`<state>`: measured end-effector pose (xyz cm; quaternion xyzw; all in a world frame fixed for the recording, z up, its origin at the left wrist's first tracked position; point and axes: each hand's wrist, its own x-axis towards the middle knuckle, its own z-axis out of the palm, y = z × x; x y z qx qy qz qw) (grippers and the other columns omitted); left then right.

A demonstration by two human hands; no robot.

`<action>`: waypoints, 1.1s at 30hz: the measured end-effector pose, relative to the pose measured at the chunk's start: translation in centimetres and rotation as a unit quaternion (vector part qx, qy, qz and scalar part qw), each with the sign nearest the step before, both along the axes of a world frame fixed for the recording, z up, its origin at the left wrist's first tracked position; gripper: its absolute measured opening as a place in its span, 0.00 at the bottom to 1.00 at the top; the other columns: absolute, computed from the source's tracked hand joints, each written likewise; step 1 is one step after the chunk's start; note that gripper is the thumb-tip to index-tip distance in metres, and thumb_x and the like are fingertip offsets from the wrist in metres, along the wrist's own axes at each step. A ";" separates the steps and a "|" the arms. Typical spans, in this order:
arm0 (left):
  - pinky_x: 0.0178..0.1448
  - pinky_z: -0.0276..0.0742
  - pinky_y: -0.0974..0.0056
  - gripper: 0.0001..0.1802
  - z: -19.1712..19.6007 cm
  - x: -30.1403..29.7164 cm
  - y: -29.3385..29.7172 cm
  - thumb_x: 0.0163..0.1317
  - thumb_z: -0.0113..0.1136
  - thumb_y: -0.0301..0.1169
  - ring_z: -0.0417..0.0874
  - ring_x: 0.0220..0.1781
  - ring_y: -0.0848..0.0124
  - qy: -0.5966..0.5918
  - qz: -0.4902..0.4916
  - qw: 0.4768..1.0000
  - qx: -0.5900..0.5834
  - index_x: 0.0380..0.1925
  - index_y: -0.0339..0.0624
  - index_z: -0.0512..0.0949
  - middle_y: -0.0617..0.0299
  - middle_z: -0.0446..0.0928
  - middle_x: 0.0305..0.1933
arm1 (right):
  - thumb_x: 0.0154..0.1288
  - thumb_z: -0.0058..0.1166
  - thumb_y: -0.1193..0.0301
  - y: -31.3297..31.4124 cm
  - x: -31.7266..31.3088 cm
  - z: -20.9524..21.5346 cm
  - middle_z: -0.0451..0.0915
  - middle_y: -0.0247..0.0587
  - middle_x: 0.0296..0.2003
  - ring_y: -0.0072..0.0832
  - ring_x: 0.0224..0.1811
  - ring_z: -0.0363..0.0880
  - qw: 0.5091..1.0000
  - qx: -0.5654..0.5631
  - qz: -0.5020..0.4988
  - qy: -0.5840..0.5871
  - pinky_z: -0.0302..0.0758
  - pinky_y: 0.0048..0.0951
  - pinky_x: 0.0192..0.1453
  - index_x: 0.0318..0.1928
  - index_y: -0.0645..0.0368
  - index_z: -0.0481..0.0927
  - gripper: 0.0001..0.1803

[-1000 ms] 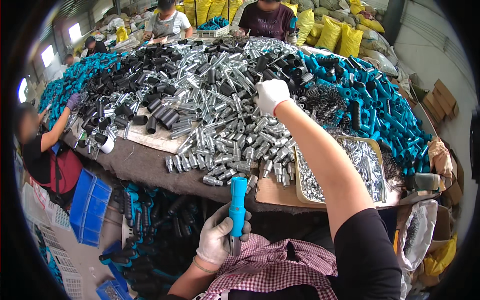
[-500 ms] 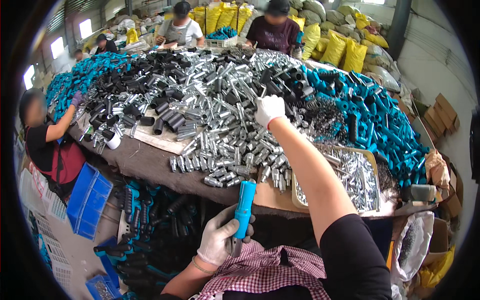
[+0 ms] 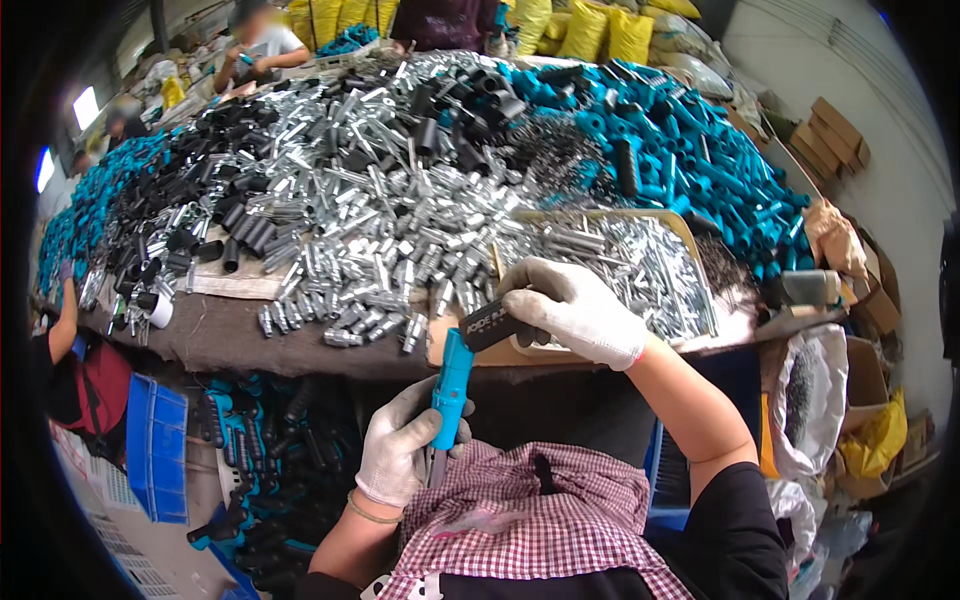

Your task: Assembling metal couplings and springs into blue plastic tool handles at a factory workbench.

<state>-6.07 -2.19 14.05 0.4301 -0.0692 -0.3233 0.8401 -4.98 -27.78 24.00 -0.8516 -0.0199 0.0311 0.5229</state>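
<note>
Both gloved hands meet just below the centre: the left hand (image 3: 408, 440) is wrapped around the lower half of a bright blue handle (image 3: 450, 392) held upright, with a thin metal shaft poking out beneath the fist, while the right hand (image 3: 575, 308) pinches a short black sleeve (image 3: 497, 325) whose end sits against the top of the blue handle (whether it has slid on at all cannot be told). Behind them, from nine o'clock round to two o'clock, spreads the big work table (image 3: 235, 335) draped in dark cloth, heaped with silver metal fittings (image 3: 370, 220), black sleeves (image 3: 220, 215) toward ten o'clock and blue handles (image 3: 700, 160) toward one o'clock. A shallow cardboard tray (image 3: 690, 245) of silver parts lies just beyond the right hand. A checked apron (image 3: 520, 520) covers the lap at six o'clock. Blue crates (image 3: 155, 450) stand on the floor at eight o'clock, near a seated person's arm (image 3: 62, 330). White sacks (image 3: 805, 400) sit at four o'clock.
</note>
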 end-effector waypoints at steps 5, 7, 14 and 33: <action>0.42 0.83 0.66 0.36 0.0 -1.7 -1.0 0.68 0.63 0.40 0.85 0.41 0.67 -0.060 -0.136 0.988 0.049 0.65 0.20 0.65 0.46 0.81 0.46 | 0.74 0.51 0.59 -1.4 -4.3 -2.4 0.85 0.47 0.39 0.34 0.37 0.85 0.997 -0.021 -0.018 -0.071 0.80 0.32 0.46 0.55 0.62 0.80 0.20; 0.42 0.83 0.66 0.36 0.1 -2.7 -2.1 0.69 0.62 0.40 0.85 0.40 0.67 -0.002 -0.144 0.989 0.039 0.65 0.20 0.65 0.47 0.81 0.46 | 0.75 0.49 0.59 -1.0 -5.7 -4.9 0.85 0.53 0.44 0.45 0.44 0.85 0.979 -0.068 0.015 -0.189 0.79 0.35 0.53 0.59 0.60 0.79 0.21; 0.36 0.79 0.70 0.49 0.8 -3.9 -4.9 0.61 0.66 0.59 0.82 0.34 0.71 -0.031 -0.160 0.979 0.124 0.64 0.25 0.65 0.57 0.79 0.40 | 0.66 0.59 0.67 -0.1 -10.1 -8.4 0.80 0.52 0.49 0.48 0.51 0.82 0.975 -0.031 -0.024 -0.218 0.78 0.40 0.57 0.62 0.62 0.74 0.26; 0.34 0.78 0.70 0.33 -1.8 -4.8 -9.4 0.62 0.68 0.46 0.82 0.27 0.78 -0.301 -0.162 0.902 0.265 0.56 0.28 0.76 0.61 0.81 0.27 | 0.57 0.65 0.66 -28.9 -15.1 -11.9 0.82 0.47 0.35 0.45 0.42 0.82 0.749 -0.429 -0.481 -0.154 0.79 0.43 0.48 0.35 0.53 0.87 0.07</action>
